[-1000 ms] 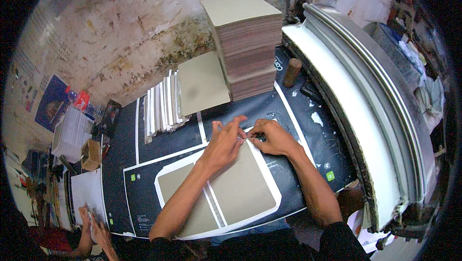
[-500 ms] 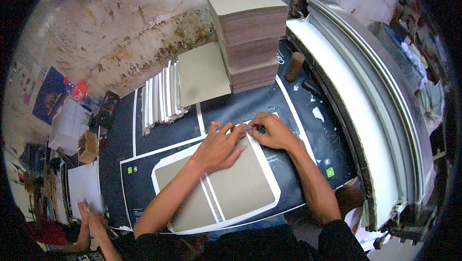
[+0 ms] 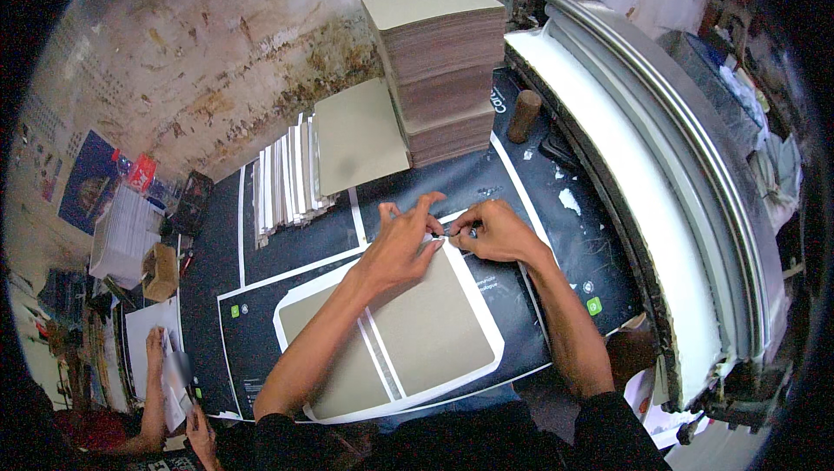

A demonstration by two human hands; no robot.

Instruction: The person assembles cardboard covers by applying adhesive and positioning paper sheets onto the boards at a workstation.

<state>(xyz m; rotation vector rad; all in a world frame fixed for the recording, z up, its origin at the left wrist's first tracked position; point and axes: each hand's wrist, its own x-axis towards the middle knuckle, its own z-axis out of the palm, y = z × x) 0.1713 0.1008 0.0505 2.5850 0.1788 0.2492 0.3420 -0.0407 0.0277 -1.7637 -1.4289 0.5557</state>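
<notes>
two bare hands meet at the far right corner of a white sheet

we see our left hand (image 3: 401,243) and right hand (image 3: 495,232) almost touching at the fingertips. the left one's thumb and a finger come in close to the corner while its other fingers are bent and spread; the right one is curled, its thumb and forefinger drawn together. between them we see something small and dark, but we cannot tell what it is or which hand, if either, grips it.

just below our hands lies the white sheet (image 3: 496,349), bearing a right grey board (image 3: 439,319) and a left grey board (image 3: 304,315), with a narrow strip (image 3: 380,349) between them. our left forearm crosses the left board.

under all this, around our hands, we have a dark table covering (image 3: 208,271) with white lines. beyond the left hand we see a loose grey board (image 3: 360,136) and a row of white paper bundles (image 3: 291,175); straight beyond both hands, a tall stack of boards (image 3: 443,71). past the right hand stand a brown cylinder (image 3: 523,116) and a long machine (image 3: 608,184). well left of our left hand, another person's hand (image 3: 201,436) is near a white paper (image 3: 143,341).
</notes>
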